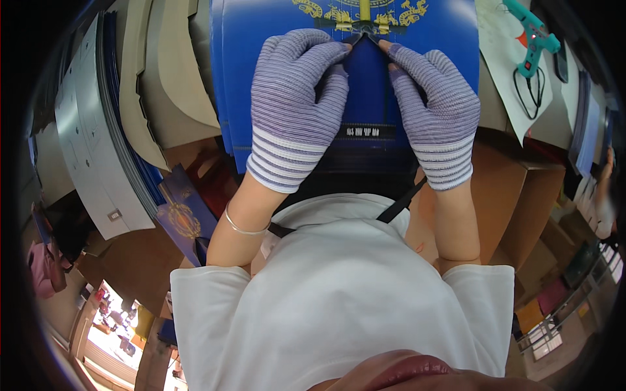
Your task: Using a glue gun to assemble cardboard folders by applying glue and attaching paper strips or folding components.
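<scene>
— What did the worker wear on the hands?

— Knitted gloves: the left glove (293,107) and right glove (438,111) were both lilac-grey, ribbed, with white-striped cuffs.

— Anything at the wrist?

— A thin silver bangle (244,228) circled the left forearm.

— And the clothing?

— A white short-sleeved T-shirt (339,300), loose at the sleeves, was crossed near the collar by a narrow black strap (401,203).

Blue card sheet (365,98) with gold ornament, teal glue gun (531,32)
</scene>
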